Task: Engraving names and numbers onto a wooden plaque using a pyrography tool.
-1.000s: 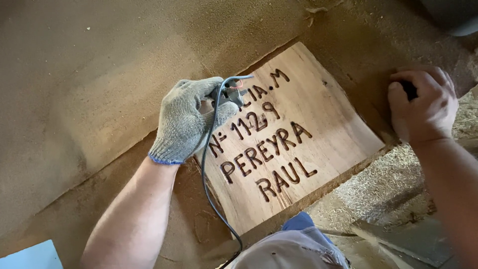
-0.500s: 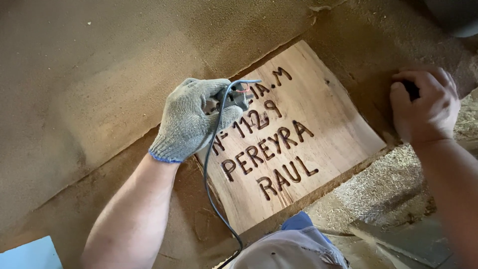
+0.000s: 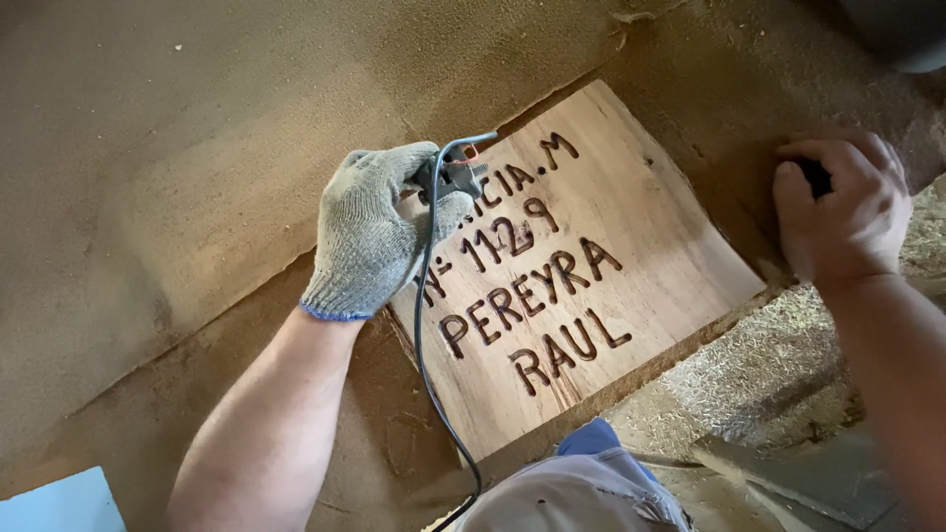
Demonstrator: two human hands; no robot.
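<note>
Gripping a corded burning tool [image 3: 455,177], my gloved left hand [image 3: 379,229] rests on the wooden plaque [image 3: 631,246]; my right hand [image 3: 845,209] closes on something dark.

Left hand [image 3: 379,227]: covered by a grey knit work glove with a blue cuff edge, fingers curled shut in a fist-like grip, knuckles turned up toward the camera. Left forearm bare, running from the near left edge up and rightward to the wrist. Right hand [image 3: 843,212]: bare, palm down, fingers bent and closed together, placed far right. Right forearm bare, extending down the right edge. Hands well apart.
</note>
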